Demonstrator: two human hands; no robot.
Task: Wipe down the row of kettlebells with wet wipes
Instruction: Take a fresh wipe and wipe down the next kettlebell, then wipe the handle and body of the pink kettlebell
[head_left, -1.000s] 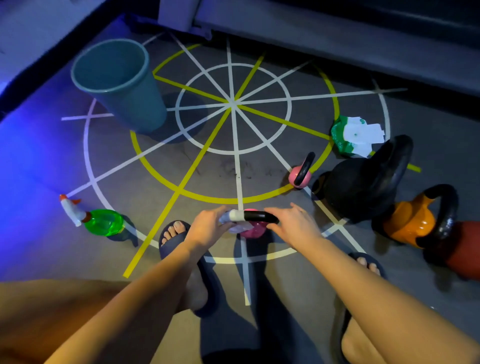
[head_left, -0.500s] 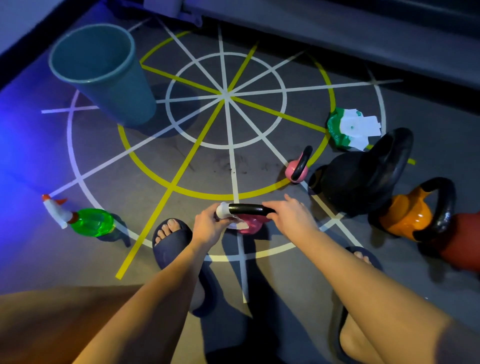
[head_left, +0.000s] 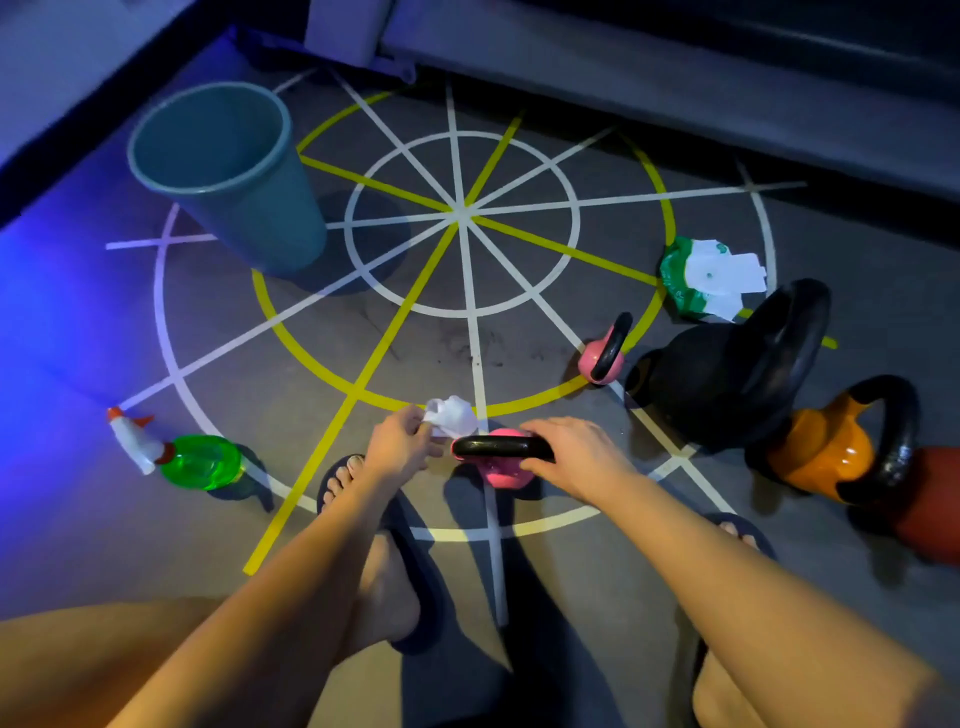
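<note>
Our left hand (head_left: 397, 441) pinches a crumpled white wet wipe (head_left: 451, 415) just beside the small pink kettlebell (head_left: 504, 473) on the taped floor (head_left: 311, 364) — our right hand (head_left: 571, 457) curls round its glossy black handle (head_left: 493, 448). Further right we see rounder bells — matte black kettlebell (head_left: 701, 374), shiny orange kettlebell (head_left: 821, 457).

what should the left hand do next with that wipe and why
Probably lower the wipe onto the round body of the pink kettlebell and rub there. The left hand pinches the crumpled wipe just off the left end of the black handle, while the right hand grips that handle, steadying it.
</note>
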